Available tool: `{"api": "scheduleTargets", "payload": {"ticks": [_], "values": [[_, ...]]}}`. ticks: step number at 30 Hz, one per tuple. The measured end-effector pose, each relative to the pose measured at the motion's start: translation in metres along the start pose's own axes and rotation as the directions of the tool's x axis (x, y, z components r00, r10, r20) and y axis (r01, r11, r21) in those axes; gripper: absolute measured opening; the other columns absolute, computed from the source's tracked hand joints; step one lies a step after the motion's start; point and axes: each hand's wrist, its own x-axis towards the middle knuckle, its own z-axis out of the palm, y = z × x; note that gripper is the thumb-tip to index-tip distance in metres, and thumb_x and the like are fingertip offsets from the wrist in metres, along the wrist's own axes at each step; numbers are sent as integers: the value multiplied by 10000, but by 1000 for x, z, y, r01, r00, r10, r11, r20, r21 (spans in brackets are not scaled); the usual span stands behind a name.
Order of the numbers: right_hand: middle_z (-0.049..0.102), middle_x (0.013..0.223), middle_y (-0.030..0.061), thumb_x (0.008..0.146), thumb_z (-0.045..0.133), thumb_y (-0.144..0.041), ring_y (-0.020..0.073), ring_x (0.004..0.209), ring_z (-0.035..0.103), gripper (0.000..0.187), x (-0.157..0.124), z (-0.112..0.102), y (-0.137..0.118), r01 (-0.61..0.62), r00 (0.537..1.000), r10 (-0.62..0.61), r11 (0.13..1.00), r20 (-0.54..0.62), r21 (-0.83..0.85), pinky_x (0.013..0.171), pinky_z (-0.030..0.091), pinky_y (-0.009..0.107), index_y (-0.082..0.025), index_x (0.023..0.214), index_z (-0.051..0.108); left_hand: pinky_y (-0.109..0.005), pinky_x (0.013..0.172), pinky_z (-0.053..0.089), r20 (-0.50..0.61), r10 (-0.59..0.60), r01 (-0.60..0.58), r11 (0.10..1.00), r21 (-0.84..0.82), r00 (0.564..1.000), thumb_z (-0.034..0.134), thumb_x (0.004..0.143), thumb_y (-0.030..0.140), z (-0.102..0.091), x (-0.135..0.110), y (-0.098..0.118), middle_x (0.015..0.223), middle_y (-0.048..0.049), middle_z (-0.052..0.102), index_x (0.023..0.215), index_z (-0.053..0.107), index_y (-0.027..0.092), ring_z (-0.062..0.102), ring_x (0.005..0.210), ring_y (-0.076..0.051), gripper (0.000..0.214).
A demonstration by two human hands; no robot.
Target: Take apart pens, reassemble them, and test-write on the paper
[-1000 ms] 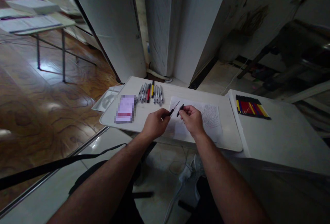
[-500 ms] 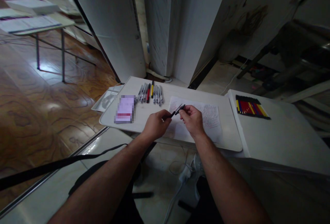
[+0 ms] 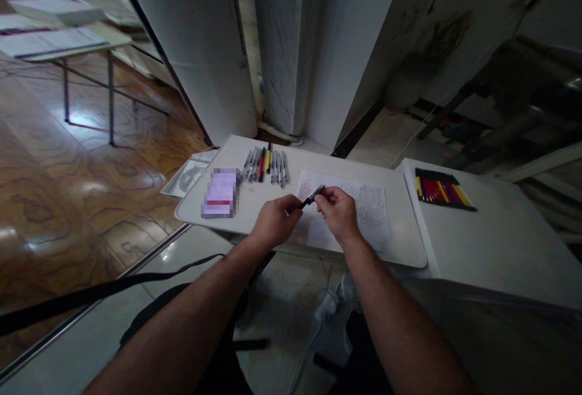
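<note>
- Your slim, black, stick-shaped pen [image 3: 313, 196] is held above the left part of the white, handwriting-covered paper sheet [image 3: 370, 216], your landmark here.
- The fingers of your left hand [image 3: 276, 219] are clamped on the pen's lower end, at the sheet's left edge.
- The fingers of your right hand [image 3: 339, 210] are pinched on its upper end, over the sheet.
- The pen looks like two dark parts meeting in one line, so the joining seems well along; whether they are fully seated, you cannot tell from here.
- Beyond and left of the sheet, on the white, round-cornered worktop [image 3: 350, 163], lies a row of clear-barrelled pens [image 3: 279, 168], with one red-and-black pen [image 3: 262, 165] and one yellow-and-black pen [image 3: 268, 156] among them; these are out of your hands, and you cannot tell whether any needs more work.
- Well right of the sheet, a flat, close-packed set of black, red, yellow and blue sticks [image 3: 441, 189] lies on the second white worktop [image 3: 500, 243], looking neatly ordered.
- Your fingers hide both outer ends of the pen, and your right hand covers some handwriting.
- Left of the sheet, the lilac, phone-like rectangle [image 3: 222, 186] is pixelated, so unreadable.
- Your forearms [image 3: 386, 286] run out at the bottom edge.
</note>
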Motion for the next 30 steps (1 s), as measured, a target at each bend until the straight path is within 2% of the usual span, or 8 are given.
{"api": "scheduleTargets", "payload": {"ticks": [14,22,26,30], "values": [[611,619,-24,703,694,-336,99,511,521,204,-1,1,-2,-13,1000,13,1000,-5,21,463,390,215,-175,808,627,-257,672,450,-2,15,-15,1000,-4,1000,583,799,260,1,0,-4,809,-11,731,888,692,215,647,729,-163,148],[573,555,-49,676,704,-292,75,458,468,183,11,-13,-3,-15,987,49,976,-155,217,402,327,193,-175,766,596,-260,674,450,-22,22,-21,999,30,1000,569,800,257,-2,1,-3,823,-25,726,894,696,204,639,740,-166,166],[614,654,-33,655,705,-258,72,501,494,221,14,-20,-8,13,978,53,952,-204,306,389,316,180,-170,837,616,-262,670,441,-15,42,-41,998,51,999,549,807,257,-1,1,-4,827,-29,721,892,697,205,633,744,-168,178],[629,712,-26,658,700,-266,68,511,499,264,15,-23,-10,29,975,43,947,-217,319,393,324,180,-176,891,614,-264,672,437,-22,46,-45,997,70,999,556,800,250,0,1,-3,822,-30,721,886,696,203,632,748,-170,171]]}}
